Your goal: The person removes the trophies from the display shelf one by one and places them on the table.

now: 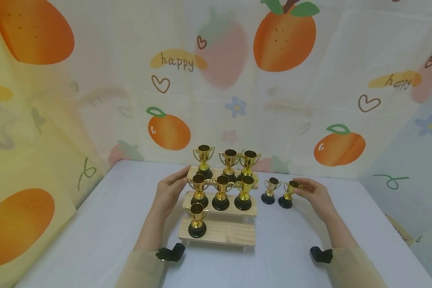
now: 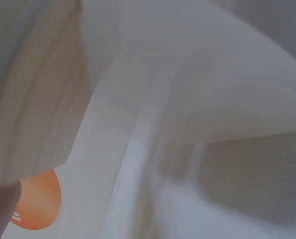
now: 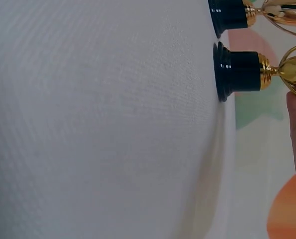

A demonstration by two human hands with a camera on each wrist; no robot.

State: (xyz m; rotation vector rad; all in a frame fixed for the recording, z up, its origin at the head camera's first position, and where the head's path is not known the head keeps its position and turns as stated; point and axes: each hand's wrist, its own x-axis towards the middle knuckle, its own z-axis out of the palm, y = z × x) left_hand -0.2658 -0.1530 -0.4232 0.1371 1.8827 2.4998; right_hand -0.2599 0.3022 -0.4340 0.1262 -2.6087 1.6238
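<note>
So, "happy" printed on backdrop (image 1: 131, 48) beyond the grips, right hand (image 1: 315, 196) touching rightmost gold trophy (image 1: 288, 195), upright at its fingertips, pinch can't be told, left hand (image 1: 168, 194) at tiered rack's (image 1: 234, 231) left edge, clamp can't be told, tabletop (image 1: 284, 240) spreading nearside.

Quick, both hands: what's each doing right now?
Left hand: at the top shelf; grip can't be told.
Right hand: touching the rightmost trophy; grip can't be told.

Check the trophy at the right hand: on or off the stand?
Off: the trophy is right of the wooden stand, with another trophy between.
</note>
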